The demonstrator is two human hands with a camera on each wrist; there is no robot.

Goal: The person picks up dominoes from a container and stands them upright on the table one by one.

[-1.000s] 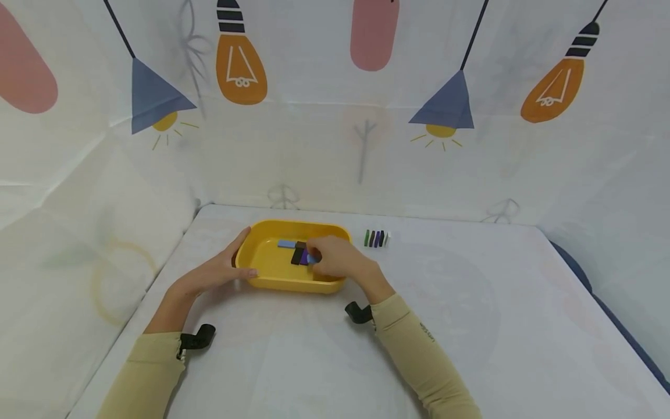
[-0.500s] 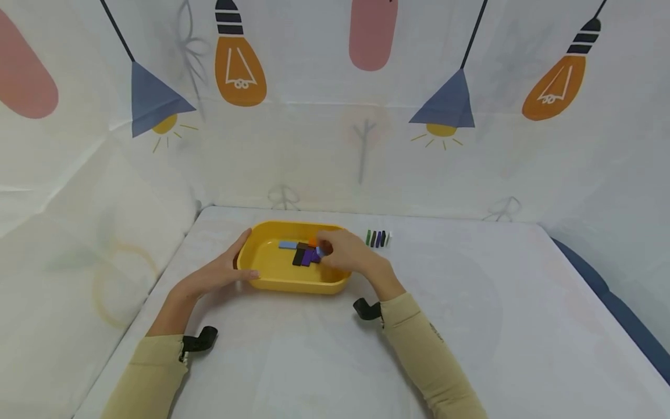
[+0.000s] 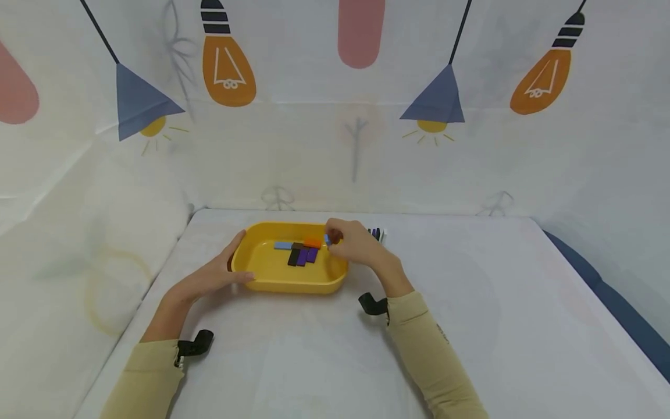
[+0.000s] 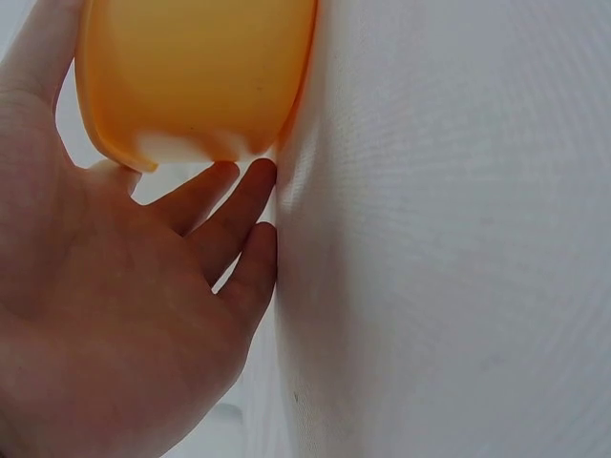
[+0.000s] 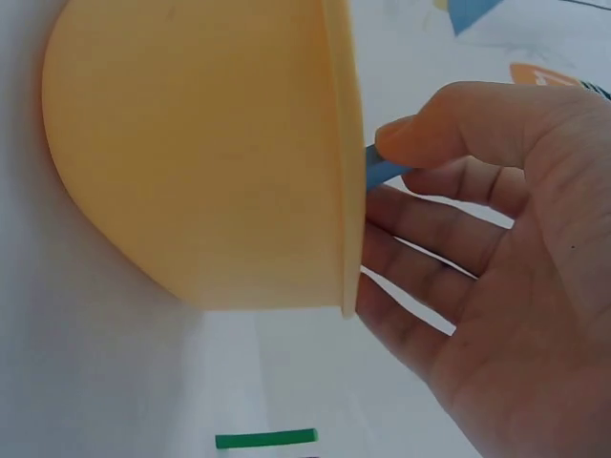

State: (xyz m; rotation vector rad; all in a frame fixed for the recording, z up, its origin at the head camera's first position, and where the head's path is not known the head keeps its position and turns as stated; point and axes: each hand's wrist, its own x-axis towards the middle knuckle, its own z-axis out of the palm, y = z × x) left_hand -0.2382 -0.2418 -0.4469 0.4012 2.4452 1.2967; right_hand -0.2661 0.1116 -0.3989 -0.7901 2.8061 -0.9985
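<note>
A yellow tray (image 3: 288,287) stands on the table, and my left hand (image 3: 211,279) grips its left end, thumb over the front rim. In the left wrist view, the fingers (image 4: 234,215) touch the tray's end wall. Above the tray's right part, my right hand (image 3: 356,241) pinches a small blue block (image 5: 384,169) between thumb and fingers. On the tray floor lie a light blue block (image 3: 282,245), a brown block (image 3: 298,247), an orange block (image 3: 313,242), a black block (image 3: 293,258) and two purple blocks (image 3: 302,258), close together.
Just right of the tray a row of small sticks (image 3: 377,234) lies on the white table (image 3: 293,361), partly hidden by the right hand. A green stick (image 5: 266,439) shows in the right wrist view. A printed cloth wall (image 3: 309,157) rises behind the table.
My right hand has moved right and slightly back with the blue block, uncovering the orange block and the purple ones. The left hand keeps its hold on the tray.
</note>
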